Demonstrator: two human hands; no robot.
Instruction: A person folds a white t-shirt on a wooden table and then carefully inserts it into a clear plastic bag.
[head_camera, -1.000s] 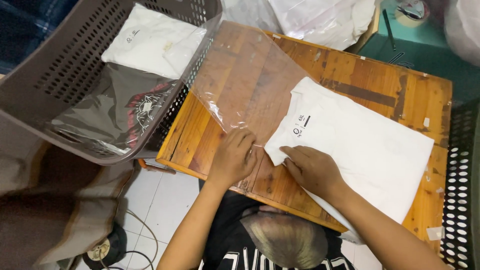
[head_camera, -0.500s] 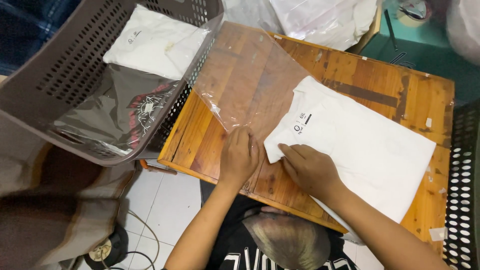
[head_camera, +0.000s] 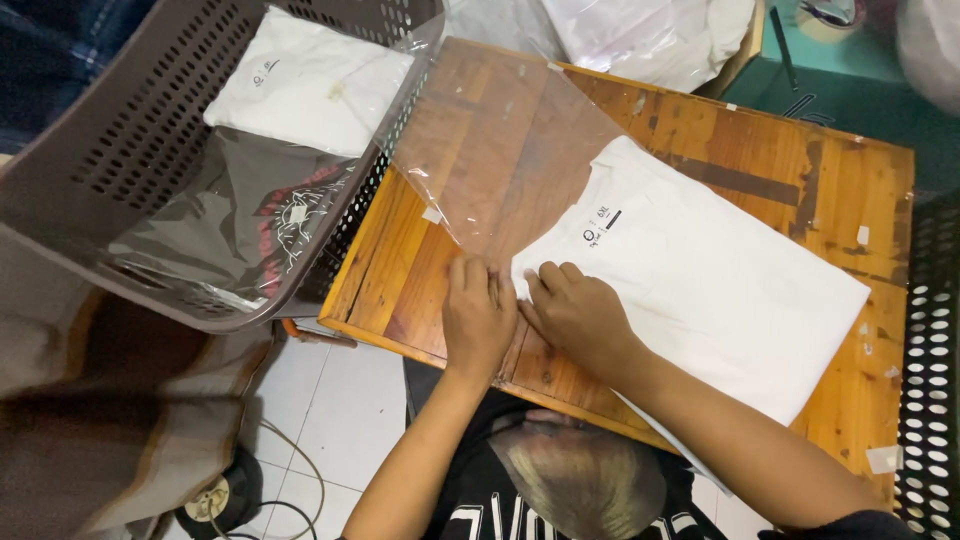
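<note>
A folded white T-shirt (head_camera: 700, 280) lies on a wooden table (head_camera: 690, 130), its collar end inside the mouth of a clear plastic bag (head_camera: 500, 150). My left hand (head_camera: 478, 312) presses flat on the bag's near edge just left of the shirt corner. My right hand (head_camera: 580, 315) rests on the shirt's near corner, fingers touching the fabric beside the left hand. Both hands sit side by side at the table's front edge.
A grey perforated basket (head_camera: 150, 150) stands left of the table, holding a bagged white shirt (head_camera: 310, 85) and a bagged black printed shirt (head_camera: 250, 225). White fabric in plastic (head_camera: 640, 35) is piled at the back. A black perforated panel (head_camera: 930, 380) borders the right side.
My two hands have drawn closer together at the shirt's near corner. The bag's mouth has shifted slightly further over the shirt's collar end.
</note>
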